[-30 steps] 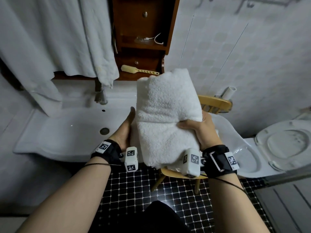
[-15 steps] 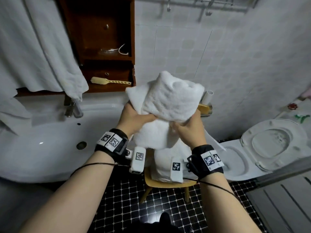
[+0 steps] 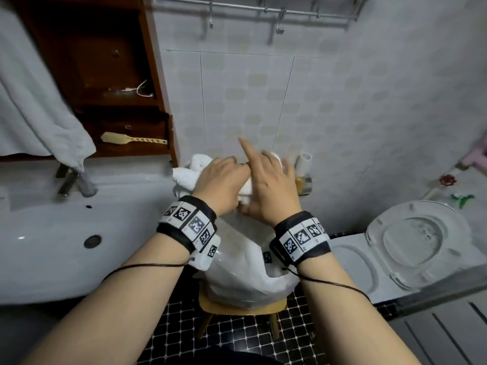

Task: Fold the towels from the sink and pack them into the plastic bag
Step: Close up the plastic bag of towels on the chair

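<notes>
as left hand (image 3: 221, 185) and right hand (image 3: 271, 191) clamp the towel (image 3: 187, 175) — forefinger raised — it overhangs the plastic bag (image 3: 237, 280)

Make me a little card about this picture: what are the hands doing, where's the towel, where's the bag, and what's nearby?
Plastic bag: sits on the wooden stool
Towel: white, bunched, above the plastic bag
Left hand: holds the towel, fingers curled over it
Right hand: on the towel, forefinger raised; grip unclear
Nearby: sink on the left, toilet on the right
</notes>
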Tool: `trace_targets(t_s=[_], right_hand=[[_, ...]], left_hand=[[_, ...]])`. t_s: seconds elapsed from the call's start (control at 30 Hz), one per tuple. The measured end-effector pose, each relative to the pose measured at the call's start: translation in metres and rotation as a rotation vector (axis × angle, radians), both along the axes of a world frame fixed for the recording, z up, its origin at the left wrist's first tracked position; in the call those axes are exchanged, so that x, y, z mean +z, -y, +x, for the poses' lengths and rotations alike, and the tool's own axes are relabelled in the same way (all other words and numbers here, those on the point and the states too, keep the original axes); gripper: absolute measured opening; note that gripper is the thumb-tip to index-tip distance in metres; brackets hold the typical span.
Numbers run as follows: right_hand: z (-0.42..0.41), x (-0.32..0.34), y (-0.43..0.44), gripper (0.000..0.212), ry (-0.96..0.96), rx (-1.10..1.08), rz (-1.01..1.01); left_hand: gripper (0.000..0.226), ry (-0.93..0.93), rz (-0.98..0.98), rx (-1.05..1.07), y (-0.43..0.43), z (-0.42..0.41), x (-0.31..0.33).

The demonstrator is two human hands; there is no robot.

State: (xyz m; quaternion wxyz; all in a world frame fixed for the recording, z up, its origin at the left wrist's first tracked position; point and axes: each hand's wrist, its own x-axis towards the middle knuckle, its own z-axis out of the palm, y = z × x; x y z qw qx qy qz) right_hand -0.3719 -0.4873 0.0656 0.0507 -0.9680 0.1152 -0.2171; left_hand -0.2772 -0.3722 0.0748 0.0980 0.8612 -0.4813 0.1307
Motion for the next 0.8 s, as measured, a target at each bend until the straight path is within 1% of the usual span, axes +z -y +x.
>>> trace_targets(t_s=[0.03,0.07,0.13,0.17,0.2,0.23,0.27,0.3,0.33,0.4,0.43,0.5,0.57,0.6,0.67,0.73,0.8], right_hand=[[-0.001,-0.004,0.008,0.13,-0.024,-0.04,0.03],[-0.002,-0.008,0.014,0.123,-0.04,-0.065,0.045],[-0.004,-0.015,0.022,0.095,-0.031,-0.081,0.028],[-0.006,-0.016,0.023,0.079,-0.023,-0.088,0.015],[-0.007,-0.016,0.026,0.064,-0.004,-0.095,0.015],[-0.008,-0.018,0.028,0.055,0.027,-0.099,0.03],[-0.009,-0.02,0.031,0.05,0.064,-0.104,0.055],[-0.01,-0.022,0.032,0.048,0.093,-0.102,0.088],[-0.012,-0.024,0.034,0.048,0.11,-0.095,0.124],[-0.015,-0.028,0.038,0.049,0.111,-0.103,0.184],[-0.016,-0.03,0.04,0.051,0.096,-0.136,0.18],[-0.015,-0.033,0.037,0.059,0.053,-0.226,0.073],[-0.012,-0.031,0.03,0.065,0.001,-0.209,-0.018],[-0.011,-0.03,0.025,0.067,-0.04,-0.164,0.003],[-0.013,-0.028,0.02,0.064,-0.093,-0.131,0.169],[-0.016,-0.033,0.025,0.053,-0.084,-0.171,0.28],[-0.023,-0.04,0.031,0.036,-0.077,-0.221,0.355]], left_hand=[[0.054,-0.02,-0.025,-0.018,-0.001,-0.002,-0.002],[0.064,-0.028,-0.058,-0.047,0.0,-0.004,-0.005],[0.081,-0.063,-0.112,-0.032,0.002,-0.005,-0.008],[0.089,-0.079,-0.107,0.012,0.001,-0.003,-0.009],[0.093,-0.076,-0.089,0.063,-0.001,0.0,-0.01],[0.087,-0.044,-0.062,0.121,-0.003,0.003,-0.011],[0.073,0.004,-0.037,0.164,-0.006,0.005,-0.011],[0.063,0.059,-0.023,0.195,-0.007,0.006,-0.01],[0.058,0.102,-0.02,0.212,-0.008,0.008,-0.01],[0.055,0.131,-0.048,0.201,-0.007,0.007,-0.011],[0.052,0.118,-0.061,0.18,-0.005,0.006,-0.01],[0.046,0.02,-0.019,0.129,0.0,-0.002,-0.002],[0.046,-0.011,0.056,0.078,0.008,-0.013,0.009],[0.046,-0.003,0.081,0.058,0.012,-0.019,0.011],[0.046,-0.016,0.05,0.007,0.017,-0.023,0.007],[0.058,-0.112,-0.064,-0.031,0.014,-0.022,-0.008],[0.089,-0.227,-0.196,0.041,0.008,-0.015,-0.03]])
